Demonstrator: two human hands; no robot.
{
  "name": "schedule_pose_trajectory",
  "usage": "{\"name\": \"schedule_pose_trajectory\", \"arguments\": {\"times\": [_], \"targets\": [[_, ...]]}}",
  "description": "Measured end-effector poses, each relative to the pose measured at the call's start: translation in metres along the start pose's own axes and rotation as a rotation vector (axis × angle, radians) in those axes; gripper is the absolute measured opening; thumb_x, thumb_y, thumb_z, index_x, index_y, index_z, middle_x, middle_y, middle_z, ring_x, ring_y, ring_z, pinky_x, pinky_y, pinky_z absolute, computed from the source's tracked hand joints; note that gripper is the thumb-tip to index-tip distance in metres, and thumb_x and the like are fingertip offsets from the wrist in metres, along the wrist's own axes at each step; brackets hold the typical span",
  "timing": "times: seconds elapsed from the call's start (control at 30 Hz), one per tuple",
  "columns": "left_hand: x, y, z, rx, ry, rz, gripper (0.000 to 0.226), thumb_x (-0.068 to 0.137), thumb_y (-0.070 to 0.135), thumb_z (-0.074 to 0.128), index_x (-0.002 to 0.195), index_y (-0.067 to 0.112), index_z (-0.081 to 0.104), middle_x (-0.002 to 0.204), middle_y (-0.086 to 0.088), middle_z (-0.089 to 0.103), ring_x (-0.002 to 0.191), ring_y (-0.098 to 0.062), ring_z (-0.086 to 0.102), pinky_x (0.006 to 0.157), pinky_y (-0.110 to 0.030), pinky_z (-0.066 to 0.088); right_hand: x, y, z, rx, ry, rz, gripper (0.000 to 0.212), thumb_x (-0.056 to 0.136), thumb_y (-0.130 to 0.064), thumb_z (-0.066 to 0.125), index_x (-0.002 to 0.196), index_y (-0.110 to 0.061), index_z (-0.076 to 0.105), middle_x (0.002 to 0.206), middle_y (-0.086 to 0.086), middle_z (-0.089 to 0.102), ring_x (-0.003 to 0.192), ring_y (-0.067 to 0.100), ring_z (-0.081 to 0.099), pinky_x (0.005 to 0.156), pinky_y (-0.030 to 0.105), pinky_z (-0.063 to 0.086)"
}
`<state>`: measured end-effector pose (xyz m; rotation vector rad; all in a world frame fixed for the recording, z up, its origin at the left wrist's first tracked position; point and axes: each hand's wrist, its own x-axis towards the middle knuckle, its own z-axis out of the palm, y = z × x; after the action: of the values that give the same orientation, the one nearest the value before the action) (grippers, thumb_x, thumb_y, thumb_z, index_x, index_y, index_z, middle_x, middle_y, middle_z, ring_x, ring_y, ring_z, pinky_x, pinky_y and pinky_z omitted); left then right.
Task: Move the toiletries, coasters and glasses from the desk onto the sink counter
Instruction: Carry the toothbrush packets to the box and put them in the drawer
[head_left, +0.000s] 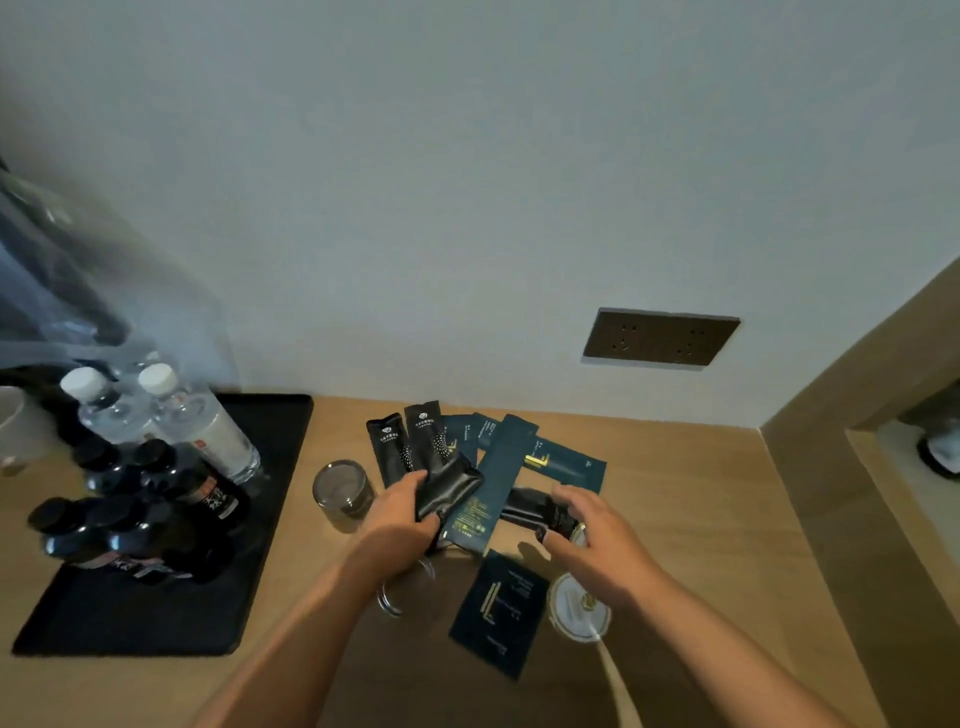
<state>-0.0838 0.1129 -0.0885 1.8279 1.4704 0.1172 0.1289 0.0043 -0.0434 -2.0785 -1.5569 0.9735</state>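
Note:
Several dark toiletry packets (511, 470) lie fanned out on the wooden desk (675, 519) near the wall. My left hand (402, 525) grips a black pouch (449, 491) at the fan's near edge. My right hand (592, 530) closes its fingers on another black pouch (530, 506), blurred by motion. A square dark packet (498, 613) lies nearer to me. A round white coaster (576, 608) sits partly under my right wrist. An upright glass (343, 491) stands left of my left hand. A second glass (395, 597) shows only its rim beneath my left forearm.
A black tray (260, 519) at the left holds two clear water bottles (197, 421) and several dark bottles (130, 525). A brown socket plate (660, 338) is on the wall behind. A wooden side panel (857, 415) bounds the desk on the right.

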Motion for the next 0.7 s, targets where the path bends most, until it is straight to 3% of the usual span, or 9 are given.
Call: {"name": "schedule_pose_trajectory", "arguments": {"times": [0.1,0.2,0.4,0.6,0.7], "targets": [[0.019,-0.020,0.003,0.075,-0.088,0.077,0.060,0.088,0.015,0.058,0.144,0.015,0.038,0.137,-0.013,0.051,0.119,-0.026,0.053,0.101,-0.029,0.041,0.006,-0.010,0.011,0.014,0.042,0.020,0.048,0.092,-0.027,0.058,0.137,-0.028,0.042,0.132,-0.010,0.042,0.114,0.002,0.038,0.093,0.013,0.027],[0.034,-0.033,0.008,0.163,-0.160,0.152,0.061,0.085,0.015,0.058,0.144,0.018,0.041,0.142,-0.011,0.047,0.127,-0.024,0.049,0.108,-0.035,0.039,0.008,-0.017,0.024,0.102,0.089,0.081,0.048,0.091,-0.023,0.059,0.137,-0.025,0.044,0.127,-0.014,0.040,0.116,0.001,0.039,0.096,0.012,0.028],[0.052,-0.042,0.012,0.294,-0.112,0.204,0.074,0.074,0.033,0.067,0.142,0.024,0.042,0.138,-0.005,0.052,0.122,-0.024,0.052,0.097,-0.042,0.049,0.002,-0.022,0.043,0.157,0.141,0.233,0.057,0.091,-0.029,0.059,0.143,-0.023,0.036,0.148,-0.006,0.037,0.135,0.011,0.036,0.112,0.029,0.031],[0.058,-0.043,0.016,0.344,-0.023,0.196,0.074,0.072,0.035,0.069,0.140,0.024,0.042,0.126,-0.003,0.055,0.117,-0.023,0.052,0.085,-0.039,0.053,-0.013,-0.022,0.060,0.185,0.147,0.331,0.059,0.091,-0.029,0.058,0.144,-0.024,0.034,0.148,-0.006,0.035,0.135,0.012,0.035,0.110,0.026,0.030],[0.058,-0.043,0.012,0.226,0.003,0.209,0.070,0.071,0.029,0.068,0.136,0.023,0.044,0.117,-0.005,0.057,0.107,-0.024,0.056,0.079,-0.038,0.053,-0.014,-0.024,0.065,0.184,0.154,0.351,0.059,0.091,-0.028,0.059,0.144,-0.024,0.033,0.149,-0.006,0.034,0.135,0.012,0.036,0.111,0.028,0.032]]}}
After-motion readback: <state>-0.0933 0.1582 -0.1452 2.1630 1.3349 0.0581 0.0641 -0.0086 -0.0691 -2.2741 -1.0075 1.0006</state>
